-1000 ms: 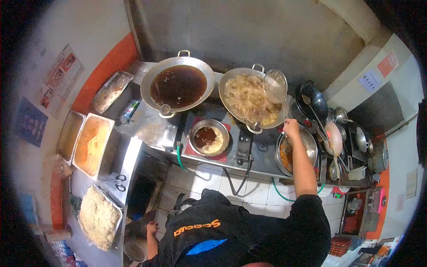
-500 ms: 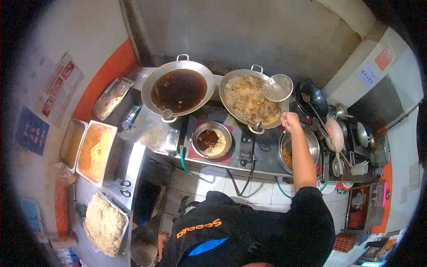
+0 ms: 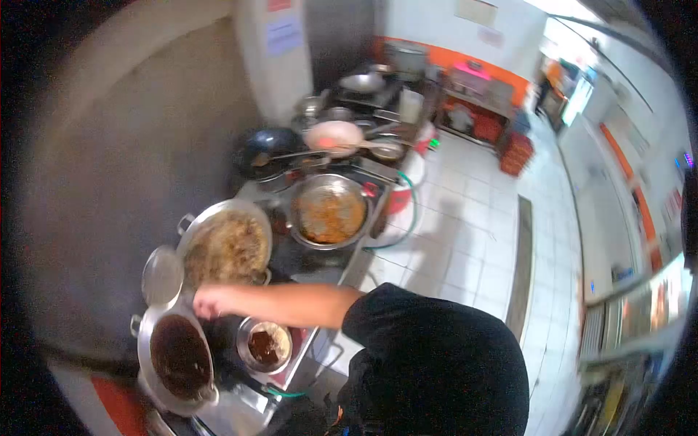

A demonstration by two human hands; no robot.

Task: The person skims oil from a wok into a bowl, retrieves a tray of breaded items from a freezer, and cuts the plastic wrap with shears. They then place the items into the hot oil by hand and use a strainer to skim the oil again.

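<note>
My right hand (image 3: 209,301) is closed around the handle of a round wire-mesh strainer (image 3: 162,276). The strainer appears between the two large woks, on the wall side; its exact height cannot be judged. Just beyond the hand is a wok of frothy, bubbling oil (image 3: 260,219) with food in it. On the nearer side stands a wok of dark liquid (image 3: 150,363). A smaller metal bowl (image 3: 244,350) with dark sauce and a pale substance lies below my forearm. My left hand is out of the picture.
A wide metal bowl (image 3: 305,192) holds orange-brown crumbs or food. Behind it are a black wok (image 3: 269,142), a pinkish pan (image 3: 334,138) and a long utensil. A green hose (image 3: 414,214) hangs off the counter edge. Red crates (image 3: 516,154) stand on the tiled floor.
The head view has swung right, blurring slightly. My right hand has carried the strainer from the bubbling wok's right side to its other side, near the dark-liquid wok. My left hand has left view.
</note>
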